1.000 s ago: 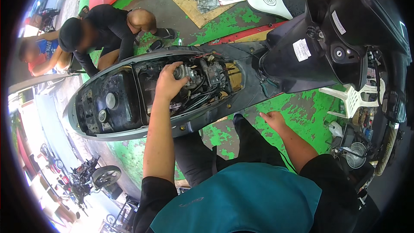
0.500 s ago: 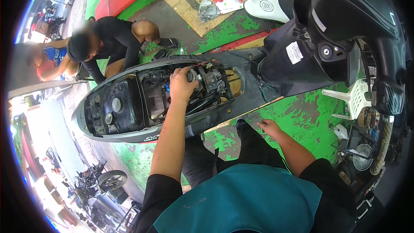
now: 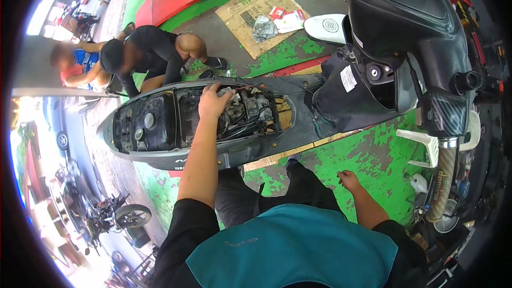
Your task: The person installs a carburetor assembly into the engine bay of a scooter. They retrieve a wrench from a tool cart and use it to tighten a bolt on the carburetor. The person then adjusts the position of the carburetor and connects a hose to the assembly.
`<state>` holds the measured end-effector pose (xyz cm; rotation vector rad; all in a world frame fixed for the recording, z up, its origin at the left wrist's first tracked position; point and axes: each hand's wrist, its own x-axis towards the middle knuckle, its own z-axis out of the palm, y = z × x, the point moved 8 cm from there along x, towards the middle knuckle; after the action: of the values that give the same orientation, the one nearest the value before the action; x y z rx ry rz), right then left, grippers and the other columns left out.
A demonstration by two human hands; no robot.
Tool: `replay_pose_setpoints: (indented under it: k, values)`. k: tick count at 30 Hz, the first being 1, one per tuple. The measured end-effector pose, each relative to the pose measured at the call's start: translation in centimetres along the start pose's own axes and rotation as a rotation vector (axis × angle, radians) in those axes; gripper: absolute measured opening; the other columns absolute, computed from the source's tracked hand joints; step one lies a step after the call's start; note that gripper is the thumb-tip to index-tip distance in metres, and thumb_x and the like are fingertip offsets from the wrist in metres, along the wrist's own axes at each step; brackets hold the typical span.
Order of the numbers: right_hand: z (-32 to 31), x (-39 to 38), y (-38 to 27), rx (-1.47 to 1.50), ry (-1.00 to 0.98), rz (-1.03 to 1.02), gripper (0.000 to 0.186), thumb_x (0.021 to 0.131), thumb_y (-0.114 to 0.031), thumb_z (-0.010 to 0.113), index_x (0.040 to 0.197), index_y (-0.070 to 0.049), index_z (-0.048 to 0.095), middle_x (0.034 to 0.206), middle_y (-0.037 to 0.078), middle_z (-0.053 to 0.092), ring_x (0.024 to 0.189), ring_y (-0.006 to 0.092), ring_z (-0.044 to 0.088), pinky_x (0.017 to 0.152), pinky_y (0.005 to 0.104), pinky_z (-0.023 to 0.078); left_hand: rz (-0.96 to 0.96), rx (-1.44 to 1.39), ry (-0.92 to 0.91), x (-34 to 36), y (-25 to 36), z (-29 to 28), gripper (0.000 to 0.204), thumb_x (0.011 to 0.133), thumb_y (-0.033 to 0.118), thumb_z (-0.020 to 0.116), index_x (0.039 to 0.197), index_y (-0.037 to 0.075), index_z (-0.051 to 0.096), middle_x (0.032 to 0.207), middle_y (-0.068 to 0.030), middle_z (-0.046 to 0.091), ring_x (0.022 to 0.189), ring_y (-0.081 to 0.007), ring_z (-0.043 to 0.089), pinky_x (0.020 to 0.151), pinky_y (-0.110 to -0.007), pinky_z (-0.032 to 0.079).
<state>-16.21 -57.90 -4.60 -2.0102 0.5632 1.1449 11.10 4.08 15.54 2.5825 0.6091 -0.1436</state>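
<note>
A scooter body (image 3: 250, 152) lies across in front of me, its seat area bare and its engine (image 3: 250, 108) exposed. My left hand (image 3: 212, 104) reaches into this opening, between the black tank (image 3: 152, 141) and the engine. Its thumb and fingers close around a small grey part (image 3: 226, 92), mostly hidden by the hand. Low at my right side, clear of the scooter, hangs my right hand (image 3: 349, 181) with curled fingers; whether anything is in them I cannot make out. Pliers with teal handles (image 3: 320, 122) rest on the scooter's footboard.
Across the scooter a co-worker in black (image 3: 152, 56) crouches, with another person (image 3: 80, 66) behind. Cardboard (image 3: 240, 8) holding papers and a plastic bag lies on the green floor. To the right are the handlebar grip (image 3: 442, 181) and a white chair (image 3: 421, 141). Another motorcycle (image 3: 109, 213) stands lower left.
The whole view has shifted a little. My left hand has drawn back from the engine toward the tank, still gripping the part. My right hand has moved slightly outward and lower.
</note>
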Motion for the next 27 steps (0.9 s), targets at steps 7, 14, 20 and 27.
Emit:
replay_pose_setpoints:
  k: [7,14,20,27]
  values:
    - [-2.6,0.8,1.1,-0.11,-0.11,-0.009,0.039,0.101,-0.043,0.064,0.105,-0.006,0.075,0.083,0.009,0.076,0.065,0.018,0.068,0.056,0.0356,0.052,-0.064,-0.231,0.287,-9.9,-2.9,-4.8,0.061,0.092,0.049,0.076,0.132,0.003,0.069,0.119,-0.0202,0.069,0.104,-0.0316,0.066,0.094,-0.041,0.052]
    - [-2.7,2.2,3.6,-0.209,-0.01,-0.228,0.029,0.09,-0.021,0.072,0.113,-0.005,0.076,0.094,0.012,0.078,0.083,0.0231,0.073,0.076,0.0386,0.059,0.092,-0.274,0.376,-22.2,-2.0,-5.0,0.034,0.1,0.019,0.07,0.128,0.0,0.066,0.117,-0.0179,0.068,0.105,-0.0312,0.067,0.088,-0.038,0.054]
    - [-0.6,-2.1,10.5,-0.298,-0.016,-0.173,0.041,0.075,-0.002,0.077,0.116,-0.007,0.078,0.112,0.013,0.079,0.103,0.0265,0.075,0.093,0.0403,0.06,-0.207,-0.306,0.042,-37.8,-9.6,1.7,0.043,0.096,0.025,0.073,0.133,0.006,0.065,0.122,-0.0179,0.068,0.108,-0.0325,0.067,0.095,-0.045,0.053]
    - [-2.6,-11.9,14.9,-0.384,0.131,-0.08,0.041,0.073,-0.004,0.084,0.114,-0.008,0.078,0.1,0.012,0.08,0.092,0.0266,0.077,0.085,0.0402,0.062,-0.371,-0.166,-0.181,-51.5,-24.4,8.6,0.049,0.093,0.031,0.075,0.134,0.008,0.064,0.124,-0.019,0.069,0.112,-0.0354,0.068,0.094,-0.047,0.055]
